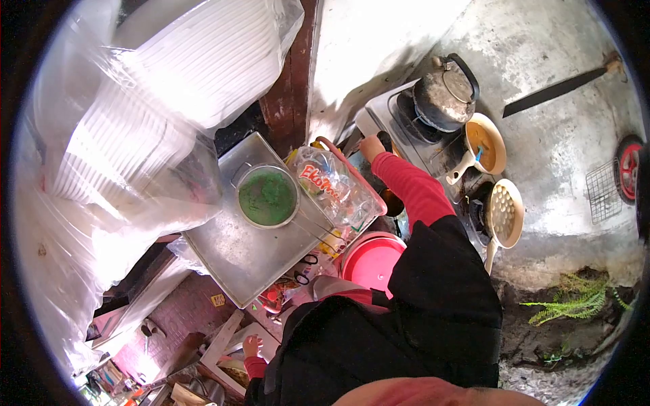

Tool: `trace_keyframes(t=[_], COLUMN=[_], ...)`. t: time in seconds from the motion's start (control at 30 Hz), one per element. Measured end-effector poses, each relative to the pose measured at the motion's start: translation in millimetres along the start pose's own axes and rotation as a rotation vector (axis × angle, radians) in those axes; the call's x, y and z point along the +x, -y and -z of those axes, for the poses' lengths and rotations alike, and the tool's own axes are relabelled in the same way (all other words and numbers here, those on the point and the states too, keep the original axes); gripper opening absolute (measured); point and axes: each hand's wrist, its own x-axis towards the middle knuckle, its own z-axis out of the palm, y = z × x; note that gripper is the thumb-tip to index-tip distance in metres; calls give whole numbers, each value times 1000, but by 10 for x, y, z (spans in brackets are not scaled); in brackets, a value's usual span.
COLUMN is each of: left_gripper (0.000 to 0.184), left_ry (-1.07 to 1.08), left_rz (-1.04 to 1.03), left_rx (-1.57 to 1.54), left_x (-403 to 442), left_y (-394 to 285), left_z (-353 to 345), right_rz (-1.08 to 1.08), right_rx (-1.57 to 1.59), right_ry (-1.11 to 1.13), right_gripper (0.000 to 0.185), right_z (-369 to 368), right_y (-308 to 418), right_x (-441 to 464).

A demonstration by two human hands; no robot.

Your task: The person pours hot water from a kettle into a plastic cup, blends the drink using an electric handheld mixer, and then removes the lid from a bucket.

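My right hand reaches to the front side of the gas stove, its fingers closed beside a short black handle-like part. What it grips is hidden. Low in the view, my left hand hangs by a pale wooden frame, fingers slightly apart and holding nothing visible. Near my right hand lies a clear plastic bag with red lettering in a pink-rimmed container. A sieve with green contents rests on a metal tray.
On the stove stand a sooty kettle, a cream pan with orange-brown contents and a round-hollowed pan. A machete-like blade is against the grey wall. Plastic-wrapped white containers fill the left. A pink lid is near my body.
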Motion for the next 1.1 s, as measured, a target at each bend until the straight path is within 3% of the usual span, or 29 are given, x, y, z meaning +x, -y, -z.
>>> trace_keyframes(t=[0.17, 0.33, 0.4, 0.43, 0.47, 0.57, 0.6, 0.67, 0.73, 0.77, 0.93, 1.0, 1.07, 1.1], left_gripper=[30, 30, 30, 30, 31, 30, 30, 27, 25, 24, 23, 23, 19, 26], left_ry=[14, 34, 44, 31, 19, 67, 88, 17, 3, -41, -34, 134, 6, 309], left_rz=[18, 30, 25, 54, 83, 28, 3, 80, -102, 13, -115, -177, -84, -131], left_rx=[-16, -17, -16, -10, -5, -32, -46, 22, -128, 28, -93, -423, 150, 211], left_x=[88, 218, 268, 303, 334, 403, 446, 507, 497, 415, 345, 190, 244, 195], left_y=[49, 5, -37, -74, -109, -270, -291, -347, -377, -541, -423, -202, -268, -410], left_z=[-2, -2, 0, 11, 22, 104, 128, 61, 107, 121, 302, 404, 274, 321], right_rz=[-35, -589, -488, -473, -480, -1040, -1035, -1008, -1074, -1009, -1085, -999, -864, -761], right_rx=[9, 686, 940, 1030, 1038, 830, 825, 292, 221, 274, 287, 307, 621, 610], right_ry=[-22, -138, -274, -464, -658, -894, -898, -1148, -818, -703, -575, -573, -595, -589], right_gripper=[19, 29, 35, 38, 39, 31, 31, 31, 30, 28, 31, 39, 45, 43], right_z=[132, 1137, 1257, 1188, 1350, 2048, 2011, 1863, 1599, 1343, 896, 561, 690, 459], right_y=[-39, -611, -1165, -1490, -1782, -2291, -2432, -2787, -2858, -2962, -2979, -3202, -3144, -3322], right_x=[-108, -704, -947, -1050, -1264, -1822, -1824, -1717, -1468, -1328, -1115, -1042, -1207, -1126])
